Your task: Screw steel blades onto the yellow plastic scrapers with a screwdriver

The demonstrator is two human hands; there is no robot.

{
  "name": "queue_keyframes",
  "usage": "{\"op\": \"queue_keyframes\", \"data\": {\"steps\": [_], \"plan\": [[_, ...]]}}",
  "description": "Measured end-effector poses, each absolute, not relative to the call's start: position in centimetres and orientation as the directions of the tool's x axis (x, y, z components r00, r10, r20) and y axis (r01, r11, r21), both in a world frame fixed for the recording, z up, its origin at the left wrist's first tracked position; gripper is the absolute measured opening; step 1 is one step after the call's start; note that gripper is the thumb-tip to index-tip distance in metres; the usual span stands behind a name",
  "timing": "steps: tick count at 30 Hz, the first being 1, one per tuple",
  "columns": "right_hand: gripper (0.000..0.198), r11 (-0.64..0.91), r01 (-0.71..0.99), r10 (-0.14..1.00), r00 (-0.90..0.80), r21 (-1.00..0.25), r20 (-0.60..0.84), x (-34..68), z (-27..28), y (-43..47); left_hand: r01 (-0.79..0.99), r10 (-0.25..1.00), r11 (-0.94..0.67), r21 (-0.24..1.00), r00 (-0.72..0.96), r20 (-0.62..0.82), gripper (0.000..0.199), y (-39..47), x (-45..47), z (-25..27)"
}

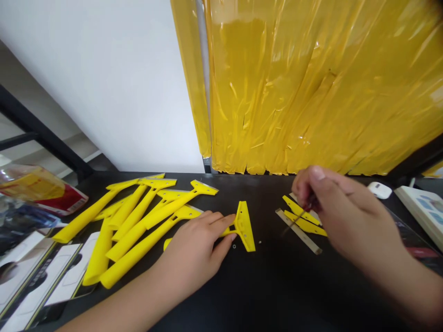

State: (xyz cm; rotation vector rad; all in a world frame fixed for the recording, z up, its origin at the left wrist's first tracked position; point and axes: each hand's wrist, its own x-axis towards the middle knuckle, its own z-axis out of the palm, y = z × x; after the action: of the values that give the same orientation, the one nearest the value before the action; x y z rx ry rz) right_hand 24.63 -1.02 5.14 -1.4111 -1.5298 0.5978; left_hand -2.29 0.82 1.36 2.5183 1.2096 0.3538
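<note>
On the black tabletop, my left hand (199, 242) is closed around the handle of a yellow scraper (245, 226), whose wide head lies flat and shows no blade. A small nut (234, 246) and another tiny bit (260, 242) rest beside that head. Raised at the right, my right hand (346, 214) pinches a thin tool (293, 222) with a slim dark shaft, like a screwdriver; blur hides its tip. Beneath it are loose yellow cover plates (306, 224) and a flat metal blade strip (304, 240). The pinching fingers partly cover another strip behind the plates.
Several yellow scrapers (138, 216) with blades are heaped left of my left hand. White packaging cards (58, 267) and a red-and-yellow package (41, 189) lie farther left. A white case (380, 189) and a white box (422, 207) sit at right. Yellow film (311, 92) hangs behind.
</note>
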Motion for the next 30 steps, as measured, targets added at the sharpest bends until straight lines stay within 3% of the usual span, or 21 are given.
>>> {"op": "queue_keyframes", "data": {"steps": [4,7,10,30], "plan": [[0.038,0.429,0.356,0.895,-0.039,-0.83,0.445,21.2,3.8,-2.9,0.713,0.792,-0.585,0.388,0.605,0.083,0.037,0.7,-2.1,1.4],[0.029,0.616,0.298,0.786,-0.188,-0.729,0.588,20.6,3.1,-2.8,0.716,0.791,-0.588,0.377,0.606,0.083,0.036,0.5,-2.0,1.5],[0.023,0.704,0.325,0.709,-0.266,-0.632,0.653,20.8,2.8,-2.5,0.715,0.788,-0.592,0.373,0.61,0.083,0.035,0.4,-2.0,1.5],[0.023,0.748,0.326,0.664,-0.348,-0.578,0.662,20.2,1.7,-1.9,0.737,0.806,-0.57,0.364,0.588,0.071,0.037,0.7,-2.0,1.5]]}}
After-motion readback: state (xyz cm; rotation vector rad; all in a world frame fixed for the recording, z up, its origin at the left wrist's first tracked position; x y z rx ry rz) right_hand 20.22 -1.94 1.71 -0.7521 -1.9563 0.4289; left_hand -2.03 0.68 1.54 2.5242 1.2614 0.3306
